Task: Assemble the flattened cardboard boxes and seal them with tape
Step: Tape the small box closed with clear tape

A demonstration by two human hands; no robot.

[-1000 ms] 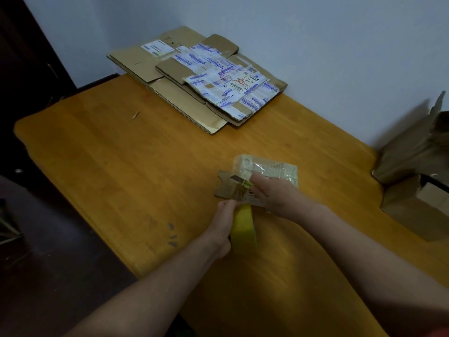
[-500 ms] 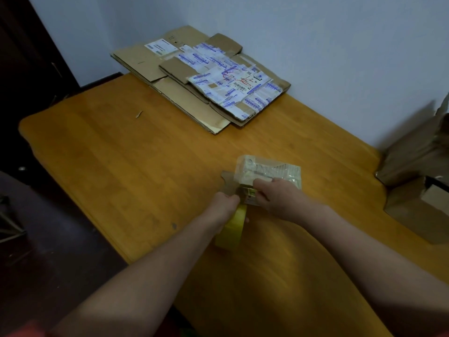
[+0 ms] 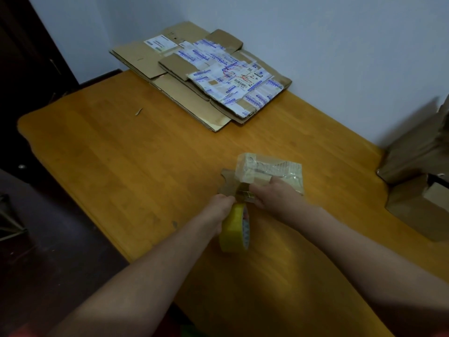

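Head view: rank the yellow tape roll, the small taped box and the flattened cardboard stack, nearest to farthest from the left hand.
1. The yellow tape roll: gripped in the left hand itself.
2. The small taped box: just beyond it, held by the right hand.
3. The flattened cardboard stack: far side, against the wall.

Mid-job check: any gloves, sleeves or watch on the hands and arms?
No gloves, watch or rings show on the left hand or right hand. Both forearms are bare; a reddish edge at the bottom corners may be short sleeves.
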